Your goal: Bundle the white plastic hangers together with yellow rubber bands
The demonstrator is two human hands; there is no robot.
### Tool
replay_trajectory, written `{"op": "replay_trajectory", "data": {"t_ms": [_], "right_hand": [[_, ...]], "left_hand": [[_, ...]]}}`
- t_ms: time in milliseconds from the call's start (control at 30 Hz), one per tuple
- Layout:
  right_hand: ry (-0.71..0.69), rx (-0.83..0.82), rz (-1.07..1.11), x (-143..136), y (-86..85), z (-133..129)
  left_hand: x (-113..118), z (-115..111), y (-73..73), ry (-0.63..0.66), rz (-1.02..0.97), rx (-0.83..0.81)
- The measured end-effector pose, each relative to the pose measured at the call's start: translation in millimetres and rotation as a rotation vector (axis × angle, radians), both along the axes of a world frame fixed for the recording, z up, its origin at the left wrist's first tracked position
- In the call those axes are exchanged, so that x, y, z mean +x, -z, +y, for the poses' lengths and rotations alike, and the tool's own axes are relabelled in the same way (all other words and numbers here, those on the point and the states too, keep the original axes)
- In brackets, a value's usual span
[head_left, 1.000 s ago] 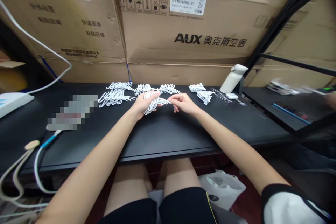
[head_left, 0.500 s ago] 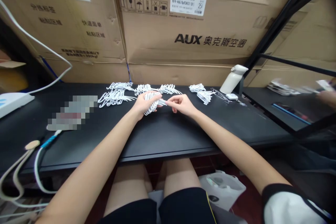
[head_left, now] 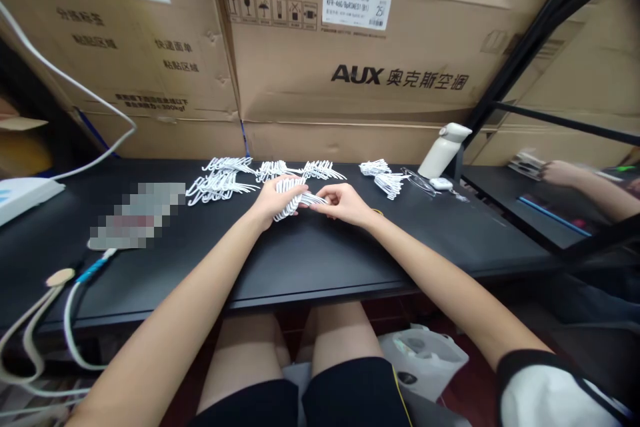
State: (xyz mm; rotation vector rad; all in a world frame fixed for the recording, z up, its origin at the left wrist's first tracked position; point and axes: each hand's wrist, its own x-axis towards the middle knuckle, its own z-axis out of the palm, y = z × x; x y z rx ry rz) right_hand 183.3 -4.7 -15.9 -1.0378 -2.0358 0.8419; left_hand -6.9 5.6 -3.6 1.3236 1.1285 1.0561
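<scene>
My left hand (head_left: pixel 273 202) is wrapped round a bundle of white wire hooks (head_left: pixel 289 207), their curved ends stacked in a row towards me. The straight ends point right, where the thumb and fingers of my right hand (head_left: pixel 345 204) close on them. A thin yellow band (head_left: pixel 379 211) shows just behind my right hand; whether I hold it is hidden. Behind my left hand lie several piles of similar hooks (head_left: pixel 220 187). Two smaller bundles of hooks (head_left: pixel 389 185) rest to the right of my hands.
Cardboard boxes (head_left: pixel 285 80) stand along the desk's back. On the right are a white bottle (head_left: pixel 445 150), a small white case (head_left: pixel 441 183) and a cable. A blurred-out flat device (head_left: pixel 140 213) with a cord lies left. Another person's hand (head_left: pixel 560 173) is at the neighbouring desk.
My right hand has shifted slightly right along the hooks' straight ends, and the yellow band has come into view. The other person's hand has reached further left.
</scene>
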Motion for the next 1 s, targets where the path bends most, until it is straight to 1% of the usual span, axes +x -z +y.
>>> {"op": "replay_trajectory", "data": {"t_ms": [200, 533, 767, 1000], "right_hand": [[0.007, 0.041, -0.024, 0.0, 0.9, 0.0], [0.009, 0.06, -0.038, -0.4, -0.5, -0.8], [-0.019, 0.028, -0.01, 0.3, 1.7, 0.7], [-0.016, 0.037, -0.023, 0.0, 2.2, 1.4]], "left_hand": [[0.0, 1.1, 1.7, -0.002, -0.001, 0.006], [-0.2, 1.9, 3.2, 0.004, 0.001, 0.014], [0.2, 2.0, 3.5, 0.011, 0.0, 0.006], [1.2, 0.2, 0.4, 0.002, 0.008, -0.002]]}}
